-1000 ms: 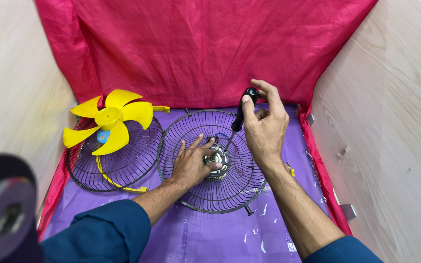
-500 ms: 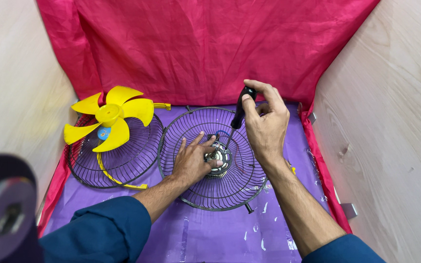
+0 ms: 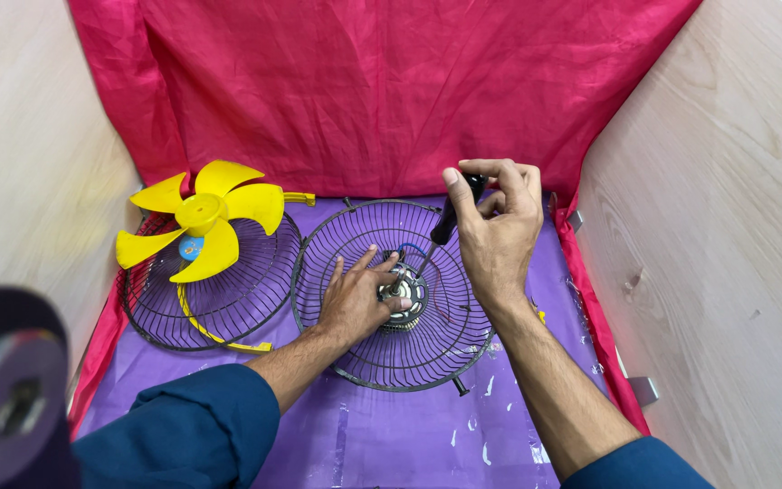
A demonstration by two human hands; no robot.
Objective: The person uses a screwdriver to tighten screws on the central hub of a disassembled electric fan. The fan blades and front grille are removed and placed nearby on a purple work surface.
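Note:
A round black wire fan guard (image 3: 364,358) lies flat on a purple sheet, with a metal fan motor (image 3: 406,294) at its centre. My left hand (image 3: 352,298) rests on the guard and grips the motor from the left. My right hand (image 3: 496,225) holds the black handle of a screwdriver (image 3: 445,220) above the guard; its shaft slants down to the motor. A second wire guard (image 3: 228,308) lies to the left, and a yellow fan blade (image 3: 199,220) sits on top of it.
Pale wooden walls (image 3: 717,226) close in both sides. A red cloth (image 3: 373,91) hangs across the back and runs under the purple sheet (image 3: 409,435). A dark round object (image 3: 6,398) fills the lower left corner, close to the camera.
My right hand has turned slightly on the screwdriver handle and shifted a little. My left hand stays on the motor. The guards and the blade have not moved.

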